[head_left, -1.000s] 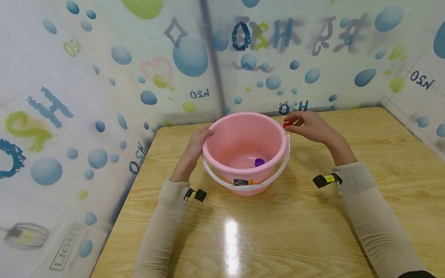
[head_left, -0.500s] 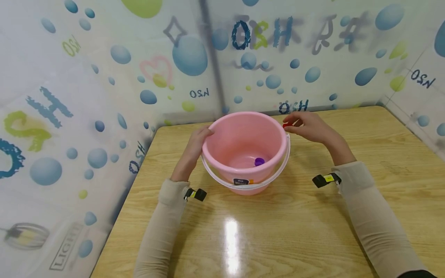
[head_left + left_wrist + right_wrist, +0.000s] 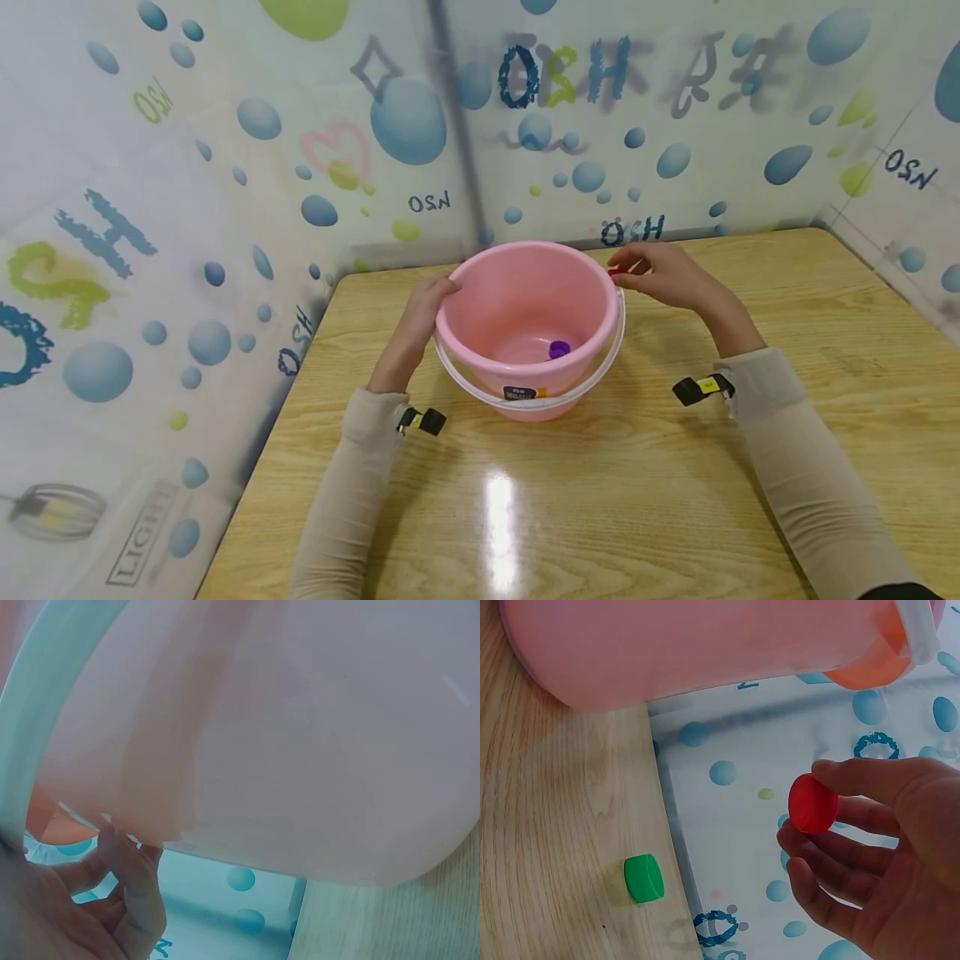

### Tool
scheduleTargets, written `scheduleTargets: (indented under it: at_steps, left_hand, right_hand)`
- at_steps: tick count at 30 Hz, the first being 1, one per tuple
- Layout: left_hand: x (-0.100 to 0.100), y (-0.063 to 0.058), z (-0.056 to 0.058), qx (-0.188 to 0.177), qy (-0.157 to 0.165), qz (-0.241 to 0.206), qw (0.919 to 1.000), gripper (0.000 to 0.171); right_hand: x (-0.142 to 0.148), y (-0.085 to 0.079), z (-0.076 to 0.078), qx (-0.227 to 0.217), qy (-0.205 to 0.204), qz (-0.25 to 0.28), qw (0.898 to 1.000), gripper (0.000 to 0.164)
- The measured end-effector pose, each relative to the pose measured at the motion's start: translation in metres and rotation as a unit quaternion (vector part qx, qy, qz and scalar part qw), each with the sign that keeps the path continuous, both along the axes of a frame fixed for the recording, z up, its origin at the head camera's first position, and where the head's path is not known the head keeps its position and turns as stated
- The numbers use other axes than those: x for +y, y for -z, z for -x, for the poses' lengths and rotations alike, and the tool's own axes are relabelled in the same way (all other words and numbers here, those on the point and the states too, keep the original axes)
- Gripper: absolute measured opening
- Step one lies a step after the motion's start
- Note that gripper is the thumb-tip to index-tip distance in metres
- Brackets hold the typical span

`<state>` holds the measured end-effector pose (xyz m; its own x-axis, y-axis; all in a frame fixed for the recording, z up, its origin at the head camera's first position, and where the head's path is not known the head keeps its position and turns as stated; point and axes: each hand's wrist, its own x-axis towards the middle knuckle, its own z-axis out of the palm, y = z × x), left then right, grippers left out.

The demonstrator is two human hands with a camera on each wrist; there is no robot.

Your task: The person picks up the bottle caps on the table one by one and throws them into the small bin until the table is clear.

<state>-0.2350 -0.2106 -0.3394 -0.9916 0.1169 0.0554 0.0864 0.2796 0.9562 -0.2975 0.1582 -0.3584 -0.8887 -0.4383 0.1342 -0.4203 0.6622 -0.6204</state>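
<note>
A pink bucket (image 3: 525,310) stands upright on the wooden table, its white handle (image 3: 532,405) hanging down at the front. My left hand (image 3: 422,321) grips the bucket's left rim, thumb over the edge; in the left wrist view, fingers (image 3: 131,874) curl against the outside under the rim. Beside the right rim, my right hand (image 3: 667,273) pinches a red bottle cap (image 3: 813,804) between thumb and fingers; in the head view the cap is mostly hidden. A purple bottle cap (image 3: 559,349) lies on the bucket's floor.
A green bottle cap (image 3: 643,878) rests on the table near its far edge, seen only in the right wrist view. Behind the wooden table (image 3: 600,500) and to its left hang white sheets (image 3: 247,67) with printed bubbles and letters.
My right hand, with the red bottle cap, has shifted very slightly left toward the bucket's rim. The left hand and the bucket stay in place.
</note>
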Motion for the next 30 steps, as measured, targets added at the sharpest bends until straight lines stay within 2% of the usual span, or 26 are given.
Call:
scheduleTargets:
  at_steps: [3, 5, 10, 19, 30]
  left_hand:
    - [0.0003, -0.0003, 0.0013, -0.007, -0.004, 0.001, 1.0000, 0.037]
    - [-0.0006, 0.0037, 0.0060, -0.008, -0.006, -0.001, 1.0000, 0.037]
    - [0.0020, 0.0043, 0.0080, 0.003, -0.008, -0.001, 1.0000, 0.034]
    - [0.0037, 0.0048, 0.0055, 0.012, -0.011, 0.009, 0.9998, 0.036]
    - [-0.0001, 0.0058, 0.0045, 0.008, -0.018, -0.002, 0.9998, 0.034]
  right_hand:
    - [-0.0007, 0.0014, 0.0003, 0.002, -0.002, 0.000, 1.000, 0.041]
    - [-0.0012, 0.0026, 0.0004, 0.004, -0.006, 0.003, 1.000, 0.037]
    - [-0.0030, 0.0073, 0.0009, 0.000, -0.013, 0.007, 1.000, 0.029]
    - [-0.0056, 0.0096, -0.0004, -0.014, -0.018, 0.009, 1.000, 0.030]
    - [-0.0101, 0.0099, 0.0032, -0.013, -0.018, 0.005, 1.000, 0.030]
